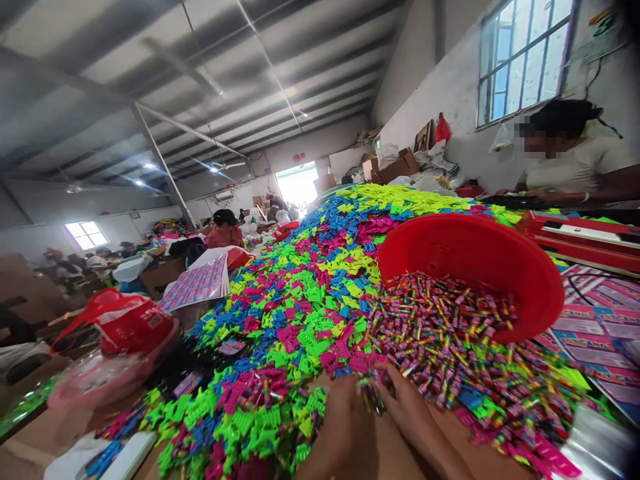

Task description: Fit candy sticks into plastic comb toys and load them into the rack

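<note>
Low in the centre, my left hand (341, 403) and my right hand (400, 399) are close together over a brown work surface. Between them are a few small wrapped candy rolls (373, 399), blurred by motion. The fingers of my right hand close against these rolls. My left hand is curled, and its fingertips are smeared and partly hidden. A heap of wrapped candy rolls (450, 333) spills from a tipped red basin (475, 233) beside my right hand. Small plastic toy pieces (300, 313) in green, pink, blue and yellow are piled in front and to the left.
Printed sheets (595, 333) and a red-and-white device (590, 240) are at right. Clear plastic bags (597, 440) lie in the lower right corner. A red bag (130, 320) stands at left near another printed sheet (197, 283). A co-worker (575, 160) sits by the window.
</note>
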The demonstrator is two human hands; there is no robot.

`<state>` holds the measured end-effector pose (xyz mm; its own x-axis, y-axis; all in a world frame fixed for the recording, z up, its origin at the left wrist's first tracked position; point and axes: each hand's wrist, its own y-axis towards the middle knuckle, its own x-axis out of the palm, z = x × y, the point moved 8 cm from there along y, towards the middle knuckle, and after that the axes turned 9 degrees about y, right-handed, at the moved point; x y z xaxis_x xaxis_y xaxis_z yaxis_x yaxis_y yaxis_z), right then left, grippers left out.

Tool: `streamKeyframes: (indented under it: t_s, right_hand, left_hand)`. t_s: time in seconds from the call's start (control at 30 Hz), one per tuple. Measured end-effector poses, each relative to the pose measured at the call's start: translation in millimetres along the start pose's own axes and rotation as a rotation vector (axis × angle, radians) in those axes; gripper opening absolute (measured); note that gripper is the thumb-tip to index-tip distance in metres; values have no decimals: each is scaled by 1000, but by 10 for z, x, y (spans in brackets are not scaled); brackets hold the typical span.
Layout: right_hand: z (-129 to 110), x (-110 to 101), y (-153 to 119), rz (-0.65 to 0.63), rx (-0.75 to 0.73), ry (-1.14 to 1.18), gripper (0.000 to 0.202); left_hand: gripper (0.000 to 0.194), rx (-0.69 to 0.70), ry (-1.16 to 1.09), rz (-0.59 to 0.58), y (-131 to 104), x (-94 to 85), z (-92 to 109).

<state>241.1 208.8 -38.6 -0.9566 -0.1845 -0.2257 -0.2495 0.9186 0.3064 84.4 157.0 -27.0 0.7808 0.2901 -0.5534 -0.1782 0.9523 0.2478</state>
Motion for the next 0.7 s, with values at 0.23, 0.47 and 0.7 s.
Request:
streamKeyframes:
  t_s: [0.23,0.47,0.7]
  right_hand:
    - [-389,236,-548,16,87,218,40]
    - [-618,792,-793,37,220,427,36]
    - [-806,1147,-812,-54,246,401,36]
  left_hand:
    - [41,-413,-652,-21,-288,-380,-172]
    - [48,-564,-912,-86,-576,-678,-217]
    - [44,-577,-925,-57,-715,-958,-363]
